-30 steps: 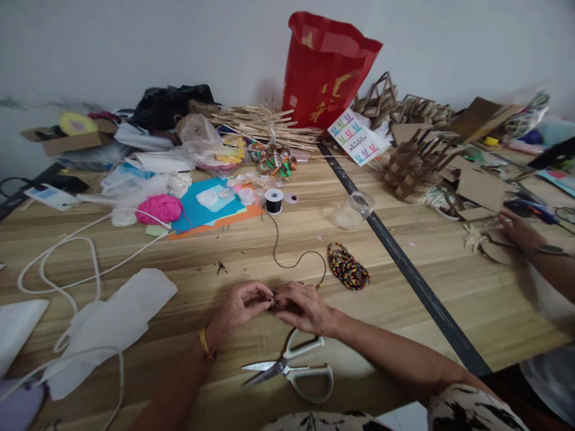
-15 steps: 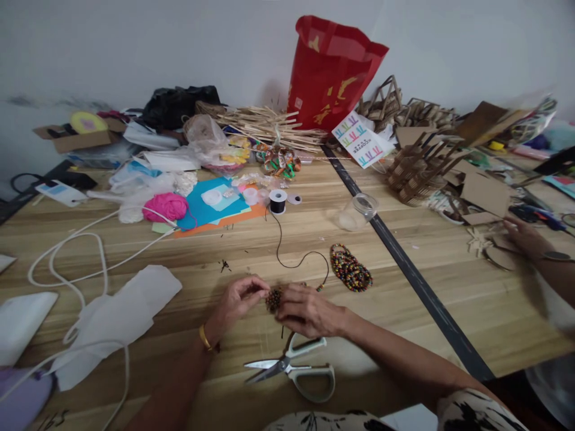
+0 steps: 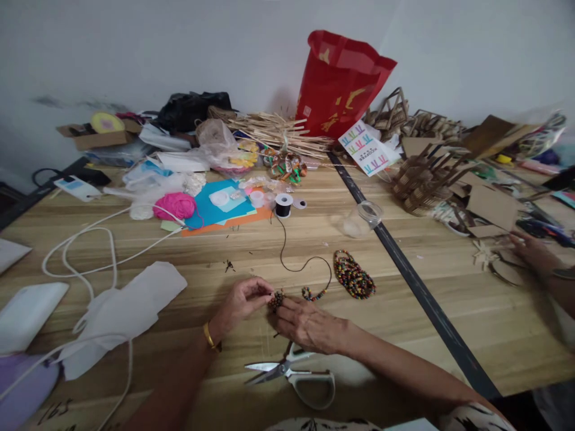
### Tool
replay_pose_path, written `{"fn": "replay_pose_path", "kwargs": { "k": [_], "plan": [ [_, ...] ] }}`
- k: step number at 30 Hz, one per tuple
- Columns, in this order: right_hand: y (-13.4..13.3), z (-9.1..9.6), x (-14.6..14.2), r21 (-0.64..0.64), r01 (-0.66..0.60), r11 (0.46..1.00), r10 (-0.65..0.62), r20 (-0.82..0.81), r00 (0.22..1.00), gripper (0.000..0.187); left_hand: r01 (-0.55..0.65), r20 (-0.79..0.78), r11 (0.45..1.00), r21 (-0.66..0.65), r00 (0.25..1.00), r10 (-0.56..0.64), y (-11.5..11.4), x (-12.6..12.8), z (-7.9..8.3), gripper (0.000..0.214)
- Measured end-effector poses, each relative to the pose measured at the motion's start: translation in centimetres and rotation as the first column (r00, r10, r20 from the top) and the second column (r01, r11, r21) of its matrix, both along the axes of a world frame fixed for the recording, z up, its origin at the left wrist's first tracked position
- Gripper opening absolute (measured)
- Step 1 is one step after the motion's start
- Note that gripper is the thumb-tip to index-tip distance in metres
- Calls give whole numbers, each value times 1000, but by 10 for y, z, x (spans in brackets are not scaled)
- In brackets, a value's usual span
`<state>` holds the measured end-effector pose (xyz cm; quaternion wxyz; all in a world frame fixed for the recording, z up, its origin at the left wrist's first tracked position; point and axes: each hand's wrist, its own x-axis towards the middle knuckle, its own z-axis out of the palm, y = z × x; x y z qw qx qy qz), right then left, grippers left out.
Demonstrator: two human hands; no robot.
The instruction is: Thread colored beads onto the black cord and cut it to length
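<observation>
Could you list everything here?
Bead cluster: one, multicoloured, lower centre
Bead coil: one, multicoloured, right of centre
Scissors: one pair, pale handles, front
Cord spool: one, black, centre
Jar: one, clear, right of spool
Yarn ball: one, pink, left
Cable: count unclear, white, left
Bag: one, red, back
Wooden strips: many, pale, back
Baskets: several, brown, right back
Other clutter: uncountable, mixed, around
Table: one, brown, foreground
Co-worker's hand: one, far right
Bracelet: one, gold, left wrist
Left hand: one, at bead cluster
Right hand: one, at bead cluster
</observation>
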<state>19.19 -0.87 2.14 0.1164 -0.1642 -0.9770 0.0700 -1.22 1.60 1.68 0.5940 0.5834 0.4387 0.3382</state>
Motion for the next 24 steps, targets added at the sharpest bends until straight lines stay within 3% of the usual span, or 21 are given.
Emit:
{"fn": "replay_pose_path", "kwargs": {
  "k": [3,6,10,14,18,24],
  "plan": [
    [2,-1,-1,-43,9,999,-12,-85,996,12,-1,14,1000,-11,1000,2,1,-1,-1,17],
    [5,-2,1,-191,50,980,-95,-237,967,12,-2,22,1000,5,1000,2,2,-2,-2,18],
    [7,-9,4,-405,139,904,-312,-400,862,13,22,-9,999,40,1000,-22,1,-2,-1,14],
    [9,-22,4,-531,227,817,-500,-454,737,9,39,-60,989,145,998,-31,-2,2,-2,10],
    [11,-26,2,-506,211,837,-490,-520,699,9,14,-82,972,236,997,5,-4,7,-3,8],
    [11,-20,2,-474,152,867,-410,-507,758,12,-8,-93,975,221,995,29,-6,11,0,5]
  ]
}}
